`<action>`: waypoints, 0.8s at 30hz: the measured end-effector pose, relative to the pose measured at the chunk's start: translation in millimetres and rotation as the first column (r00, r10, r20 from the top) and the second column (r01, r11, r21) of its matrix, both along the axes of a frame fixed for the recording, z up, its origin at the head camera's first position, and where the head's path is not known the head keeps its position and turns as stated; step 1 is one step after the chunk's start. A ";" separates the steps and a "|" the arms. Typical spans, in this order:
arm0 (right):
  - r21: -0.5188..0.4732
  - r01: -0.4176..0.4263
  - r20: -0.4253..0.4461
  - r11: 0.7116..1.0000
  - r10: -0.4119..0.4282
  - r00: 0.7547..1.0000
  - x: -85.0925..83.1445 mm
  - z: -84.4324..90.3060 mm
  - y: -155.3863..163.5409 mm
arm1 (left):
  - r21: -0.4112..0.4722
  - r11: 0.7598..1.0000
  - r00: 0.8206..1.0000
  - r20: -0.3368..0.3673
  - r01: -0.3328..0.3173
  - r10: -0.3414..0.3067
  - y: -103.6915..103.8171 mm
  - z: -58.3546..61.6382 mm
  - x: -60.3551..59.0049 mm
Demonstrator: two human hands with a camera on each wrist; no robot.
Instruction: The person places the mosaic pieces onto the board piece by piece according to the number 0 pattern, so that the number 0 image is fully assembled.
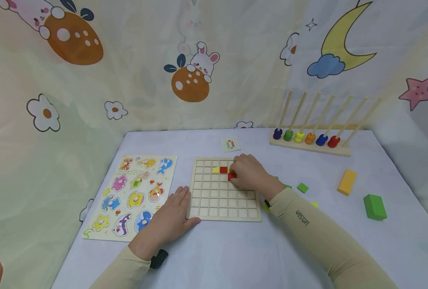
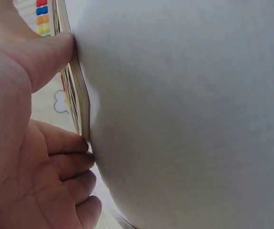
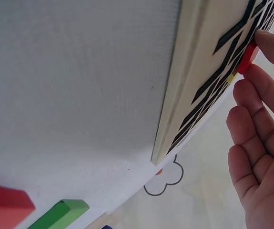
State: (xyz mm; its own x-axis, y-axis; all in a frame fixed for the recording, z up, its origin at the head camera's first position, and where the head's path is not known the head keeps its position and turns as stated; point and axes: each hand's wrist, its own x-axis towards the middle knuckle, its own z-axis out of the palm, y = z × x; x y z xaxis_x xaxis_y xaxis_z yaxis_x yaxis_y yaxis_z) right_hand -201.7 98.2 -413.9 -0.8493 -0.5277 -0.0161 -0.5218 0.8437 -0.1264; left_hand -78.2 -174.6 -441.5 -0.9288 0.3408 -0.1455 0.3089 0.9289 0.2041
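My grid board (image 1: 224,208) was pale, matt wood; the red tile (image 3: 248,57) I pinched looked smooth, and the table (image 1: 235,257) wore matt cloth.

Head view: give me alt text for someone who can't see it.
The right hand pinches a red tile over a wooden grid board on a white table, while the left hand rests flat at the board's left edge.

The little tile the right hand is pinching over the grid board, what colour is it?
Red. The tile shows best in the right wrist view, pinched by the right hand.
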 end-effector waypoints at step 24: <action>-0.026 0.048 0.040 0.999 -0.047 0.998 3.2 5.1 6.7 | 0.013 1.000 1.000 0.000 0.004 -0.004 0.9 3.4 1.6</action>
State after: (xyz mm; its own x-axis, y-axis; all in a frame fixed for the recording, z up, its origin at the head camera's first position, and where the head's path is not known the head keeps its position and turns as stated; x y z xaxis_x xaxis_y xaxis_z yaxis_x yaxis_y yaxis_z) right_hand -198.5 104.9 -408.8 -0.8722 -0.4877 -0.0363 -0.4757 0.8633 -0.1689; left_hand -76.6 -173.7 -438.1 -0.9273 0.3467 -0.1414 0.3128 0.9248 0.2165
